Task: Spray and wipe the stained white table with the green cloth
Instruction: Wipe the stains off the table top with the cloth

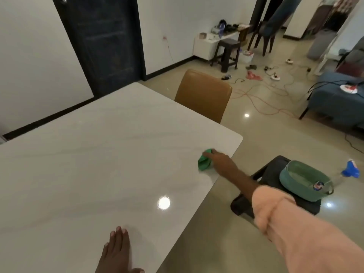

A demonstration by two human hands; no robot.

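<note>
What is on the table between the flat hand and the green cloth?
Nothing: in the head view the white table is bare between the left hand and the green cloth, showing only a ceiling-light reflection.

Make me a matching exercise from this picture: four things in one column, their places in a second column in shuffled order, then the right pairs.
Things
1. green cloth
2. left hand
3. green basin
4. tan chair

Places
A. on the dark stool beside the table
B. pushed in at the table's far side
C. under the right hand, near the white table edge
D. flat on the table's near part

Pairs: 1-C, 2-D, 3-A, 4-B
</note>
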